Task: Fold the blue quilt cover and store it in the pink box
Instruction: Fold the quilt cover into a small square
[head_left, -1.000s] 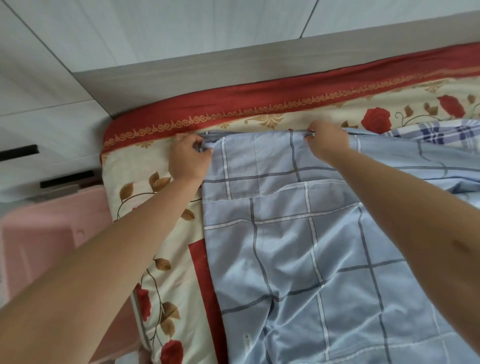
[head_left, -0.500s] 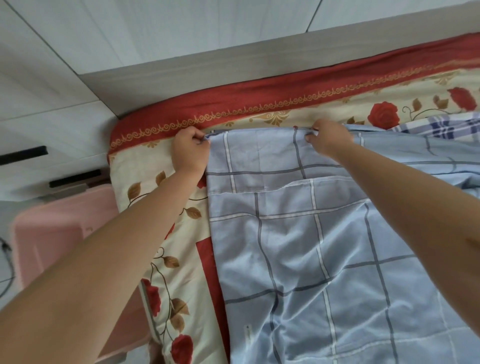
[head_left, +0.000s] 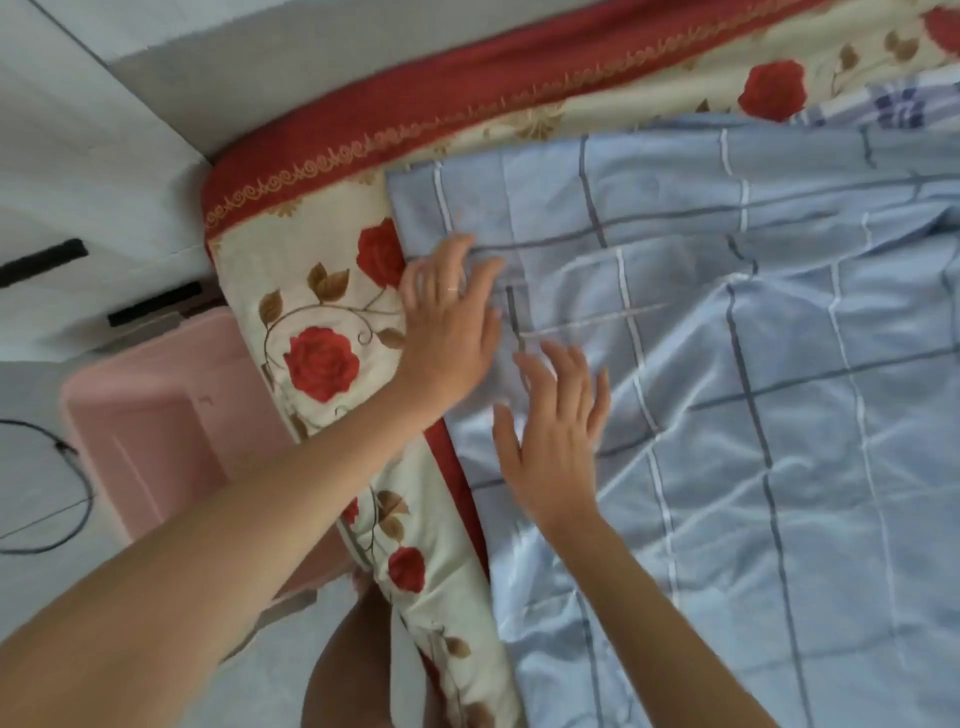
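Blue quilt cover (head_left: 753, 415) beneath spread L hand (head_left: 449, 332), R hand (head_left: 556, 447).

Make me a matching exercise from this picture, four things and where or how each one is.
1 blue quilt cover
2 pink box
3 left hand
4 right hand

A on the floor
B wears a ring
C spread over the rose-print sheet
D fingers spread, nearer the camera

Pairs: 1-C, 2-A, 3-B, 4-D

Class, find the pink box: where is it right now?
In the head view, the pink box sits on the floor at the left, beside the bed's rose-patterned sheet.
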